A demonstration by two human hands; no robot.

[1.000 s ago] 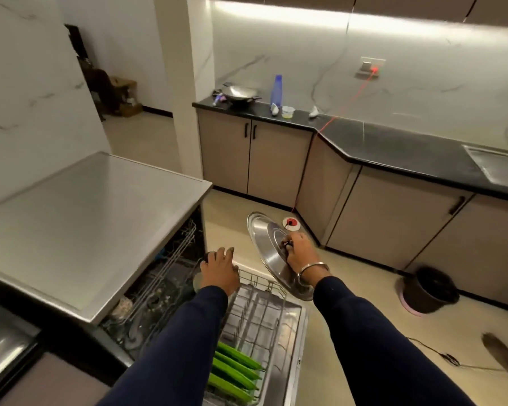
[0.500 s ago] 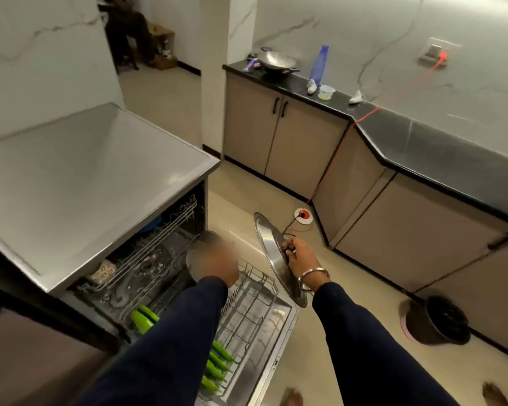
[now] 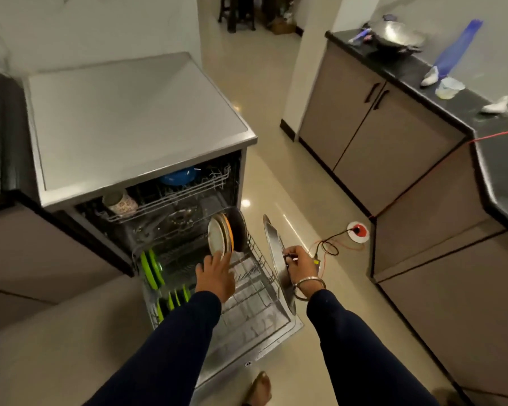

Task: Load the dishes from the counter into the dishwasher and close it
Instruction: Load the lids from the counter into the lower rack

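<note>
Head view, frame centre: your left hand (image 3: 216, 275) rests with straight fingers against the plates (image 3: 220, 240) in the lower rack (image 3: 258, 259); your right hand (image 3: 301, 266) grips the steel lid (image 3: 274, 253).

Lower rack (image 3: 258, 268): green plates (image 3: 151, 269), at least five, exact count unclear; upright plates (image 3: 217, 237), two or three. Upper rack (image 3: 170, 197): one patterned cup (image 3: 119, 203), one blue bowl (image 3: 178, 177). Steel lid (image 3: 277, 259): one. Worktop (image 3: 408, 71): one wok (image 3: 396, 38), one blue bottle (image 3: 455, 51).
</note>
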